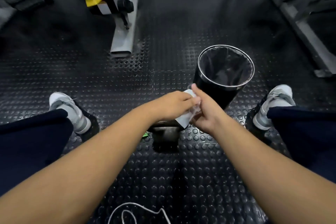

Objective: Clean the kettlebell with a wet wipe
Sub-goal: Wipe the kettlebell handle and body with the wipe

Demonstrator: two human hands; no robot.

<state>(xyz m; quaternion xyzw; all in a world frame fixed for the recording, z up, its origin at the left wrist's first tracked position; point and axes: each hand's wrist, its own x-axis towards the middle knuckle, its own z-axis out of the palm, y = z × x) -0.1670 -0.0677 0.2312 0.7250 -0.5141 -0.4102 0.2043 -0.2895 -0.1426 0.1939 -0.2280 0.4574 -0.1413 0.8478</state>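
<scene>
The left hand (172, 107) and right hand (204, 112) meet, fingers of both curled and pinching a thin white wet wipe (183, 119) between them. Directly beneath the hands, a black cast-iron kettlebell (165, 137) sits on the studded rubber floor (181, 178). A round black bin (205, 85) stands just beyond the right hand.

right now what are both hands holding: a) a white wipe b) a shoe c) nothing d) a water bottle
a: the left hand and right hand both pinch the white wipe above the kettlebell.
</scene>
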